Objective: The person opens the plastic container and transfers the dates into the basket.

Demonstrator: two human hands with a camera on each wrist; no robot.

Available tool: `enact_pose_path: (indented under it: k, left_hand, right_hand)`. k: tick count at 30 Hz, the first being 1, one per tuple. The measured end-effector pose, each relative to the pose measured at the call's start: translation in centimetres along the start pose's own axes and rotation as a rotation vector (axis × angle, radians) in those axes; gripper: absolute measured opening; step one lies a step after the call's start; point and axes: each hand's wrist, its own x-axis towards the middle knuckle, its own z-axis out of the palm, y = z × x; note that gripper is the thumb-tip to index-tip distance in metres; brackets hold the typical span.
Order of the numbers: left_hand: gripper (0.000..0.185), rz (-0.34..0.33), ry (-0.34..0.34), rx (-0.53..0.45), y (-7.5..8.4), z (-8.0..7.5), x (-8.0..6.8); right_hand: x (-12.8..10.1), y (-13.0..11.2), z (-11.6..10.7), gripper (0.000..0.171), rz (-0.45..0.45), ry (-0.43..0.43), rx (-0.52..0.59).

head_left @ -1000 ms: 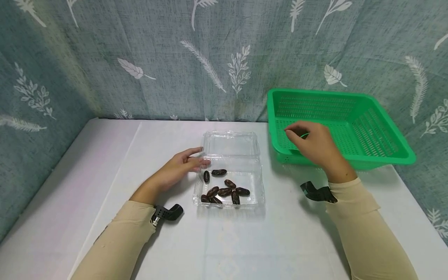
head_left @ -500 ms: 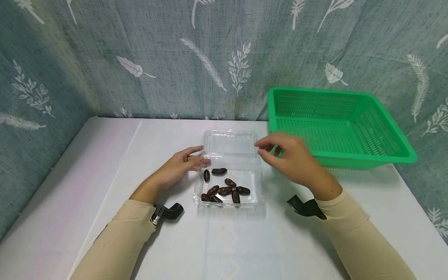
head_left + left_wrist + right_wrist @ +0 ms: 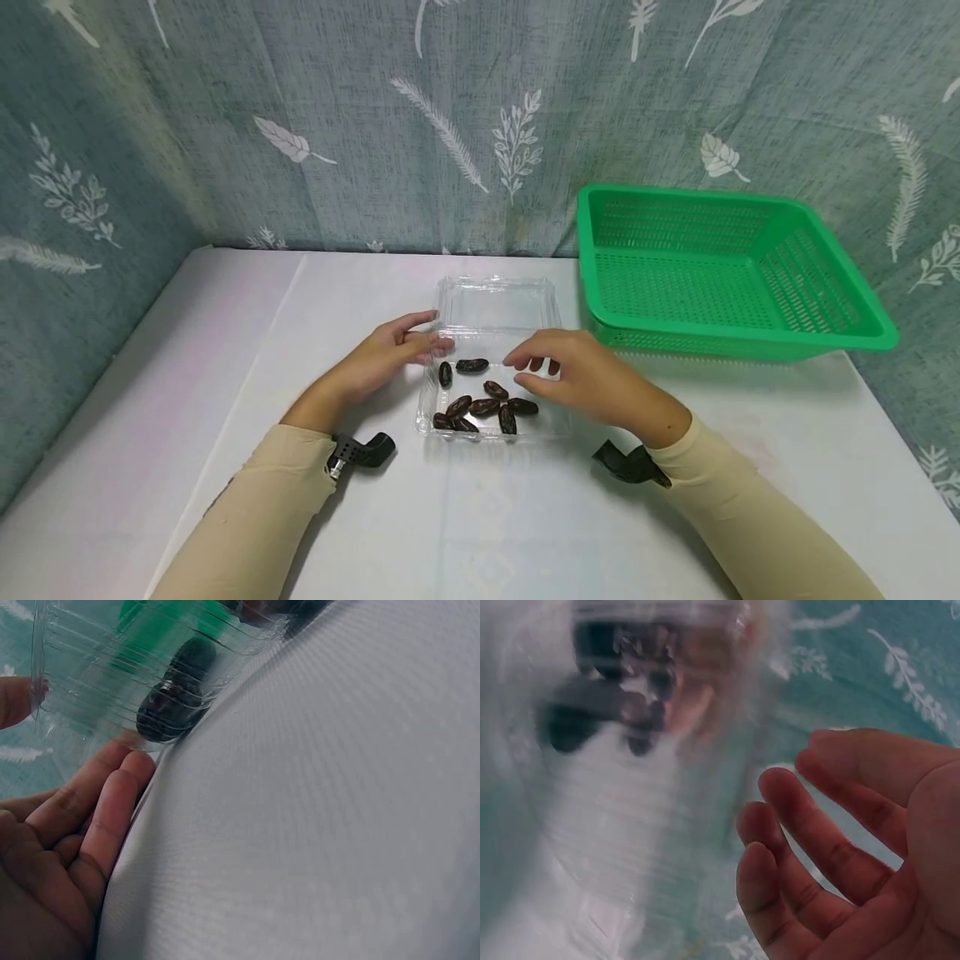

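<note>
A clear plastic clamshell box [image 3: 551,425] lies open in the middle of the white table, its lid [image 3: 495,302] folded back. Several dark brown dates [image 3: 483,407] lie in its tray. My left hand [image 3: 390,357] rests against the box's left wall with straight fingers; the left wrist view shows those fingers [image 3: 105,802] beside the clear wall and a date [image 3: 169,712] behind it. My right hand [image 3: 558,371] hovers over the tray's right half, fingers loosely spread and holding nothing. Its fingers [image 3: 810,825] show in the blurred right wrist view, with the dates [image 3: 607,705] beyond.
A green slotted basket [image 3: 735,333] stands at the back right of the table, with nothing visible in it. A leaf-patterned grey-green curtain [image 3: 300,125] hangs behind and to the left. Black wrist mounts [image 3: 360,450] sit on both beige sleeves.
My right hand has come back from the green basket leftward to above the box of dates. The left hand has stayed at the box's left wall.
</note>
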Motion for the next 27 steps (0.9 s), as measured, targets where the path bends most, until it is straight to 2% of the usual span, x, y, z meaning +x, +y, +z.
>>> enact_pose_path:
  k: [12,18,22,27]
  left_hand:
    - [0.064,0.01,-0.006,0.0,0.0,0.0,0.0]
    - [0.064,0.001,-0.002,-0.003,0.0,0.0,0.0]
    - [0.064,0.011,-0.001,-0.001,0.1,-0.1,0.1]
    - [0.062,0.018,-0.011,0.001,0.1,-0.2,0.0]
  right_hand:
    - [0.4,-0.1,2.2,0.019,-0.016,-0.125,0.003]
    - [0.5,0.1,2.9,0.02,-0.046,-0.192,-0.097]
    - [0.6,0.0,2.9,0.02,-0.032,-0.221,-0.155]
    - [0.6,-0.1,2.9,0.016,-0.002,-0.254,-0.176]
